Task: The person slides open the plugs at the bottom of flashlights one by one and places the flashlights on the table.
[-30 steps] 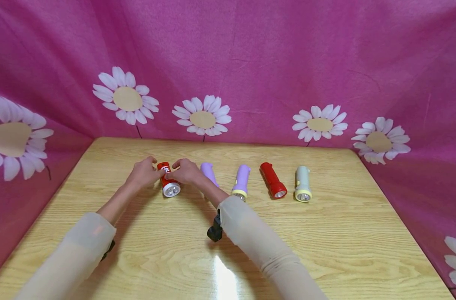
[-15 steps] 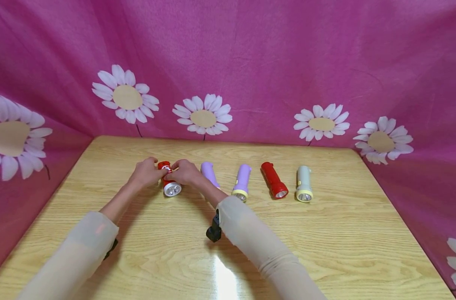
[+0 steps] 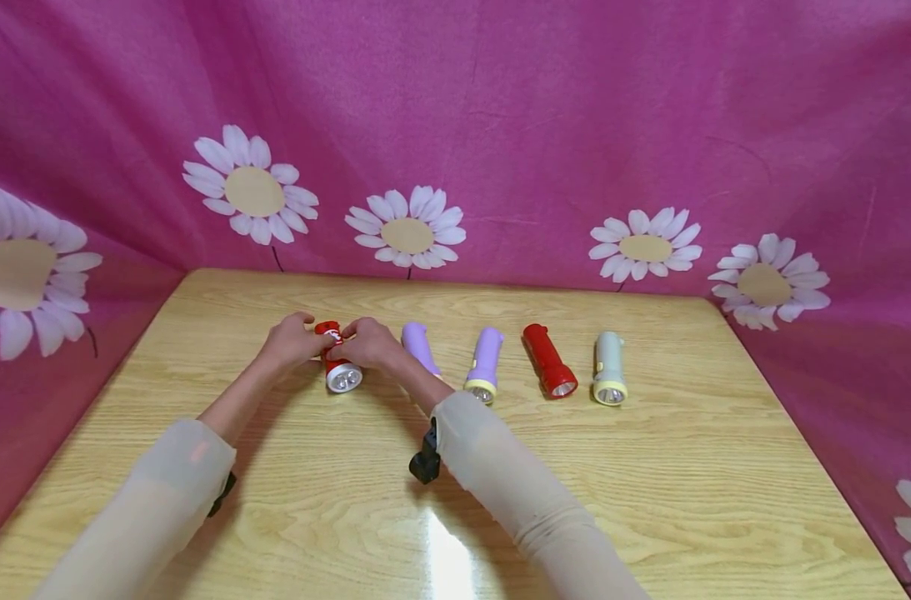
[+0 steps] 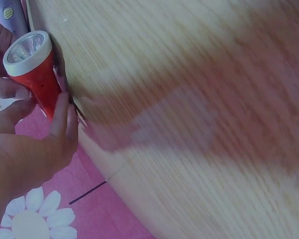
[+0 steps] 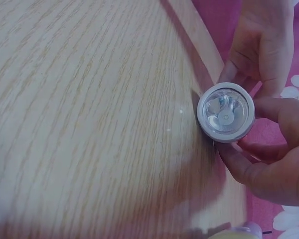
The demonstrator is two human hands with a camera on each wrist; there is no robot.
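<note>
A red flashlight with a white head ring and a clear lens lies at the left of the table, its lens toward the person. My left hand grips it from the left, thumb across the top of the barrel and fingers along the far side. From the other side my right hand pinches the same barrel with thumb and fingers. In the head view the two thumbs come together over its white print and cover part of it. The right wrist view shows the lens face on, unlit, between both hands.
To the right lie a purple flashlight partly behind the right forearm, another purple one with a yellow ring, a red one and a pale green one. A pink flowered cloth surrounds the wooden table.
The thumbs now cover more of the white print on the red flashlight's barrel. Both hands stay at the same place on it, and the other flashlights lie as before.
</note>
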